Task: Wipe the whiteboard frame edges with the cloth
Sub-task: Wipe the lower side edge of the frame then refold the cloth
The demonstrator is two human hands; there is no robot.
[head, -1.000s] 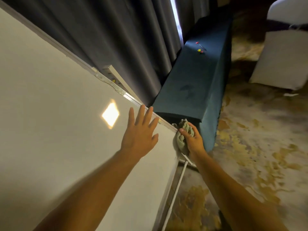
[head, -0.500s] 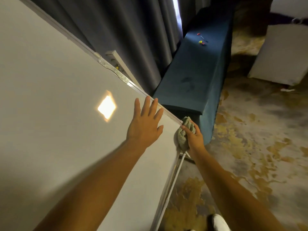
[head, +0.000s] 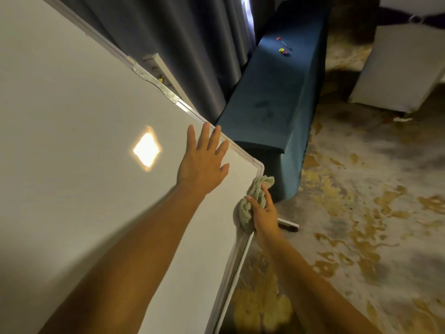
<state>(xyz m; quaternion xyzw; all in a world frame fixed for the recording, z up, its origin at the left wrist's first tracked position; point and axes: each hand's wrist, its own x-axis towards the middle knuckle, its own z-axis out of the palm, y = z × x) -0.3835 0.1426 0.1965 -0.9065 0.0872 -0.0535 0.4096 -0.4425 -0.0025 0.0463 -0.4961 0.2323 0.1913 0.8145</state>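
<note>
A large whiteboard (head: 79, 165) fills the left of the head view, bordered by a pale metal frame (head: 154, 80) with a rounded corner at centre right. My left hand (head: 203, 162) lies flat on the board surface, fingers spread, just inside that corner. My right hand (head: 263, 213) grips a bunched grey-green cloth (head: 250, 206) and presses it against the frame's side edge, a little below the corner. Part of the cloth is hidden under my fingers.
A long dark-blue covered bench (head: 277, 92) stands right behind the board corner, with small coloured magnets (head: 283, 48) on top. Dark curtains (head: 180, 44) hang behind. A white-covered chair (head: 404, 68) is at the right. Patterned carpet (head: 361, 225) spreads below.
My right hand has slid the cloth from the corner down along the side edge, leaving the rounded corner uncovered. The left hand stays flat on the board.
</note>
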